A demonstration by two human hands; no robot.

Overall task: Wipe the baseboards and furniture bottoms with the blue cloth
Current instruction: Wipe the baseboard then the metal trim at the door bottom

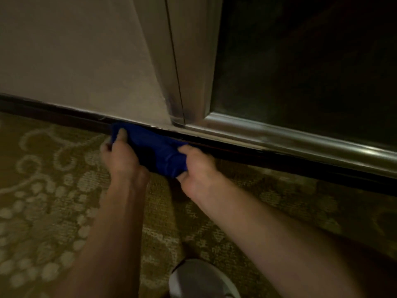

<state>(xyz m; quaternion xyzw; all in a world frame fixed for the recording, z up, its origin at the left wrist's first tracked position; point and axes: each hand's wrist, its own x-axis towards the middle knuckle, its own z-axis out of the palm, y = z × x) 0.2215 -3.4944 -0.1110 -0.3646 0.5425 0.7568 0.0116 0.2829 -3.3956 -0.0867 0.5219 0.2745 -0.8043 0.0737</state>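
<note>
Reaching down from the bottom of the view, both bare forearms meet at a blue cloth (154, 150) held against the dark baseboard (64, 119) where the wall meets the carpet. The cloth is folded into a thick pad; its upper edge touches the baseboard just below the pale wall (75, 57), and its lower part hangs over the carpet (53, 190).

The left hand (119, 155) grips the cloth's left end: the thumb lies on top of the fabric near its upper left corner, and the other fingers curl round the edge behind it. The right hand (196, 166) grips the right end, thumb laid across the top of the cloth and fingers tucked beneath, so the pad is stretched between the two grips.

Just right of the cloth, the wall ends at a corner with a shiny metal frame (193, 82). That frame surrounds a dark panel (300, 72), and a metal rail (300, 140) runs along the panel's foot, with the dark baseboard strip going on below it toward the right edge.

The carpet is olive with a pale scroll and dot pattern. A white shoe tip (199, 278) shows at the bottom edge, between the two forearms. The scene is dim and slightly blurred.
</note>
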